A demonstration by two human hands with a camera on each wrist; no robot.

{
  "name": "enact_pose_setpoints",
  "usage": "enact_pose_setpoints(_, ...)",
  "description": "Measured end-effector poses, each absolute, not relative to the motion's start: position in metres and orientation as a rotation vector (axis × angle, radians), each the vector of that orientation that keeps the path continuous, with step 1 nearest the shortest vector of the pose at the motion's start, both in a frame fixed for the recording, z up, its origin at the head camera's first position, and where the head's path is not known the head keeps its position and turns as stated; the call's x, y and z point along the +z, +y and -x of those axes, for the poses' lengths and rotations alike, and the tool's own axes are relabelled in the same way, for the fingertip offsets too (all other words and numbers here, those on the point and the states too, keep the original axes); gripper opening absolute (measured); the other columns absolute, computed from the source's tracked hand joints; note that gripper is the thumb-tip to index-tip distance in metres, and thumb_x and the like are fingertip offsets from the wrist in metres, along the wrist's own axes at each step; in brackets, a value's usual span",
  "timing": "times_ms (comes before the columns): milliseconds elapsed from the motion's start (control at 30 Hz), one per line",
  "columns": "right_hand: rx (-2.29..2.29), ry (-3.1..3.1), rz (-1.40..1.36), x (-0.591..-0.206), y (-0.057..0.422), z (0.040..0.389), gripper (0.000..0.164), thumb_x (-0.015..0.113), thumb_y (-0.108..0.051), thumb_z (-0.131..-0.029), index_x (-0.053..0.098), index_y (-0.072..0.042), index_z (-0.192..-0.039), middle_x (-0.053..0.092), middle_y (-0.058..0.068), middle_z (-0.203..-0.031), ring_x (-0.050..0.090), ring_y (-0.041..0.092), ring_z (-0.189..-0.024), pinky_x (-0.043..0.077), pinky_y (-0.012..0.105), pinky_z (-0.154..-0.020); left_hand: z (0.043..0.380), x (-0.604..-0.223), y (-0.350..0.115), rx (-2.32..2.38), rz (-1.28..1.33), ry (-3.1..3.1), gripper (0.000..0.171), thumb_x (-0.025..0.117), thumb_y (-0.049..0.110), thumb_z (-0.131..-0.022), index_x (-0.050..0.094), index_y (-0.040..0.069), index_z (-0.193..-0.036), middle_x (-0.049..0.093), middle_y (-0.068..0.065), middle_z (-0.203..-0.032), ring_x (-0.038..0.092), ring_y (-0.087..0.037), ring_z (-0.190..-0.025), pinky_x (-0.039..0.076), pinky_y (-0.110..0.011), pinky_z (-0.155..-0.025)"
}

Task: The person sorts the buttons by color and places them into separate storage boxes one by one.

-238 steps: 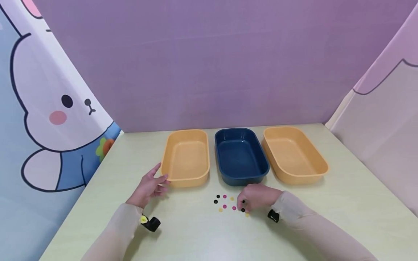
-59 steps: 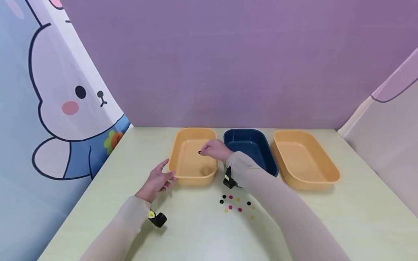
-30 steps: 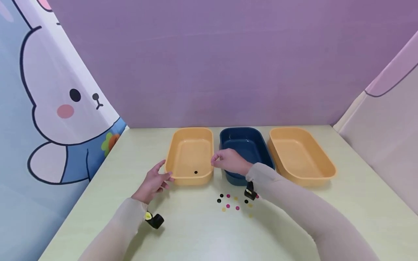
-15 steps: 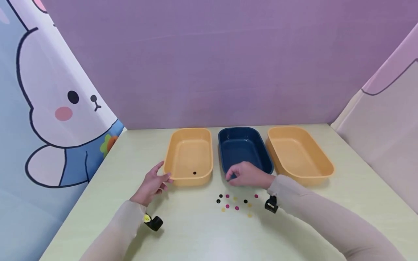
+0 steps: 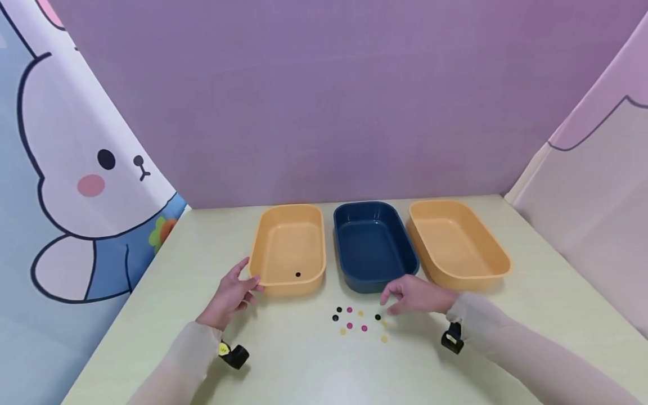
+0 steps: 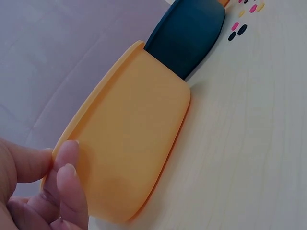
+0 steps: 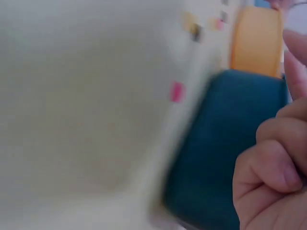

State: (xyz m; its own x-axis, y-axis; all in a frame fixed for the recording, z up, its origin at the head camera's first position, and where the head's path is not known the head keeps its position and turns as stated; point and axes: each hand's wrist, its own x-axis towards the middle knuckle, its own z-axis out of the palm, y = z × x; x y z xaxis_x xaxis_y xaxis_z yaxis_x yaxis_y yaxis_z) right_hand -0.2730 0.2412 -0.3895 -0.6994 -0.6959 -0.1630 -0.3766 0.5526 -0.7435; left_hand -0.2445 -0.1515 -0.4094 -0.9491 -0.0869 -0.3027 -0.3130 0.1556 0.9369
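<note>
In the head view my left hand (image 5: 230, 295) holds the near-left corner of the left light-orange tray (image 5: 287, 289), thumb at its rim. The left wrist view shows fingertips against the tray's outer wall (image 6: 129, 129). One small black button-like disc (image 5: 298, 274) lies inside this tray. My right hand (image 5: 417, 294) hovers by the near end of the dark blue tray (image 5: 374, 286), thumb and index finger apart, nothing visible between them. Just left of it a black disc (image 5: 377, 317) lies among several black, pink (image 5: 364, 328) and yellow (image 5: 384, 338) discs on the table. The right wrist view is blurred.
A second light-orange tray (image 5: 458, 273) stands right of the blue one. All three trays line up near the back of the pale table (image 5: 304, 365), before a purple backdrop (image 5: 324, 112). A printed cartoon sheet (image 5: 76, 169) hangs at the left.
My right hand has dropped a black disc into the left tray, then moved right and toward me, back to the loose discs. My left hand has stayed at the tray's corner.
</note>
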Motion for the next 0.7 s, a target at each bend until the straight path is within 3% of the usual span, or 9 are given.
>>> enact_pose_setpoints(300,-0.862,2.499,0.85,-0.409,0.239,0.261,0.013,0.075,-0.014,-0.079,0.07,-0.009,-0.089,0.045,-0.007,-0.061,0.041,0.007,-0.054,0.032,0.02,-0.05,0.244,-0.406,-0.15,1.873,0.409,2.241,0.069,0.052,0.014,-0.099,0.012,0.012,-0.154,0.066,0.005,-0.072,0.052,-0.01,-0.05,0.032,-0.022,-0.049)
enact_pose_setpoints(467,-0.497,2.696,1.042,-0.404,0.231,0.255,0.014,0.074,-0.021,-0.078,0.072,-0.015,-0.09,0.053,-0.013,-0.062,0.044,0.003,-0.056,0.04,0.022,-0.053,0.244,-0.406,-0.15,1.879,0.41,2.247,0.069,0.052,0.014,-0.099,0.011,0.013,-0.155,0.065,0.006,-0.072,0.051,-0.01,-0.05,0.032,-0.023,-0.049)
enact_pose_setpoints(700,-0.211,2.782,1.233,-0.405,0.222,0.254,0.014,0.074,-0.022,-0.075,0.073,-0.015,-0.087,0.068,-0.006,-0.073,0.05,0.004,-0.054,0.043,0.022,-0.05,0.245,-0.405,-0.149,1.871,0.434,2.251,0.068,0.052,0.015,-0.099,0.013,0.014,-0.155,0.065,0.006,-0.072,0.052,-0.011,-0.051,0.032,-0.023,-0.05)
